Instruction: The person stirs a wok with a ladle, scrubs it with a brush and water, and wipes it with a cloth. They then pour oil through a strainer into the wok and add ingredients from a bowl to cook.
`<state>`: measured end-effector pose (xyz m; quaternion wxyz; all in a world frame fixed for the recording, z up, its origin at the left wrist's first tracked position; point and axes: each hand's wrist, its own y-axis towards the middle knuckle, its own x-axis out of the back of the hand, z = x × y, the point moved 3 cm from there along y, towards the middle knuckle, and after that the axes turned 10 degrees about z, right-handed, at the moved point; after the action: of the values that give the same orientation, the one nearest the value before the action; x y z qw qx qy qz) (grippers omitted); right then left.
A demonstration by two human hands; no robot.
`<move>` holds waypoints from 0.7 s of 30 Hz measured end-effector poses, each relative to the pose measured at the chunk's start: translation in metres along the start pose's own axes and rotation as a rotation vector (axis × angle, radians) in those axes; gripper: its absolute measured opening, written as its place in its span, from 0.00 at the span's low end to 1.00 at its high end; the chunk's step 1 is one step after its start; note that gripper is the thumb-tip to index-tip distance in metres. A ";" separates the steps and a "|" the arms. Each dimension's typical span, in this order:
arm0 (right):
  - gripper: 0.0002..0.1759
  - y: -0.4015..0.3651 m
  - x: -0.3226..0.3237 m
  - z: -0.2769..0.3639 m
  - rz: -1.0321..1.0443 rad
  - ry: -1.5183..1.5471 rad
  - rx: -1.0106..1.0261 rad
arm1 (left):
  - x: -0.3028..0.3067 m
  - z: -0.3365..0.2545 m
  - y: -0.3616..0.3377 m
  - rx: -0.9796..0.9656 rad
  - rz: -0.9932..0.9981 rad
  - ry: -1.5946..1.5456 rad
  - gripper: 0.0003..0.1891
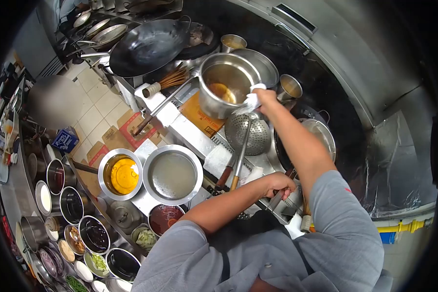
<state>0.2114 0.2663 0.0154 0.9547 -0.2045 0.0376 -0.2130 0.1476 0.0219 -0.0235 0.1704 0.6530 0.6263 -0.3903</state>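
Left hand: the left hand point(280, 185) is on the near side of the steel pot point(213, 103), fingers curled closed; metal parts show just beside it, but whether it grips them cannot be told.
Ingredient containers: a cluster to the near left of the steel pot, among them one of dark liquid point(81, 233) and one of chopped green pieces point(87, 265).
Red-filled container: nearer than the steel pot and to its left, by the left sleeve point(168, 248).
Basins: left of the steel pot and nearer, a basin of cloudy liquid point(198, 170) and, farther left, a basin of amber liquid point(102, 177), side by side on the surface point(141, 202).
Strainer: the perforated strainer point(259, 138) lies just on the near side of the steel pot, its shaft pointing back toward the person.
Right hand: the right hand point(265, 99) is at the right rim of the steel pot, fingers closed on a white cloth point(251, 101) that covers the rim.
Steel pot: brownish liquid and something yellow inside; whether its base touches anything cannot be told.
Brush: the bamboo brush point(174, 78) is to the left of the steel pot.
Wok: the large dark wok point(148, 48) is beyond the steel pot, to the left.
Small container: one with light brown contents point(233, 43) stands just beyond the steel pot.
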 end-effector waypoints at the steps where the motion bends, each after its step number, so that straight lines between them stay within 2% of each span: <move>1: 0.15 0.013 -0.013 -0.016 -0.006 -0.026 -0.051 | -0.004 -0.006 -0.012 -0.042 -0.003 -0.055 0.06; 5: 0.16 0.023 -0.044 -0.061 -0.052 -0.137 -0.099 | 0.008 -0.010 -0.031 -0.153 0.019 -0.178 0.07; 9: 0.16 0.011 -0.039 -0.081 -0.047 -0.213 -0.099 | 0.006 -0.021 -0.057 -0.215 -0.047 -0.162 0.06; 11: 0.23 0.005 -0.030 -0.070 -0.018 -0.400 -0.117 | 0.021 -0.011 -0.040 -0.181 -0.020 -0.143 0.04; 13: 0.26 -0.013 -0.022 -0.022 0.029 -0.890 0.067 | 0.021 -0.017 -0.055 -0.118 -0.132 -0.152 0.04; 16: 0.28 -0.104 -0.024 0.099 -0.180 -1.204 0.446 | 0.028 -0.017 -0.077 -0.173 -0.159 -0.034 0.07; 17: 0.27 -0.116 -0.006 0.128 -0.175 -1.103 0.545 | 0.031 -0.019 -0.090 -0.222 -0.195 0.015 0.10; 18: 0.25 -0.166 0.002 0.159 0.005 -0.750 0.573 | 0.033 -0.023 -0.109 -0.252 -0.237 0.018 0.13; 19: 0.23 -0.173 0.031 0.183 -0.120 -0.714 0.544 | 0.034 -0.027 -0.129 -0.274 -0.272 0.024 0.15; 21: 0.22 -0.225 0.075 0.216 -0.014 -0.409 0.701 | 0.045 -0.033 -0.165 -0.330 -0.299 0.028 0.17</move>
<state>0.2253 0.1296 0.3060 0.9528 0.0951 -0.2296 -0.1743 -0.0036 0.1024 0.0090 0.2066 0.5215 0.7738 -0.2943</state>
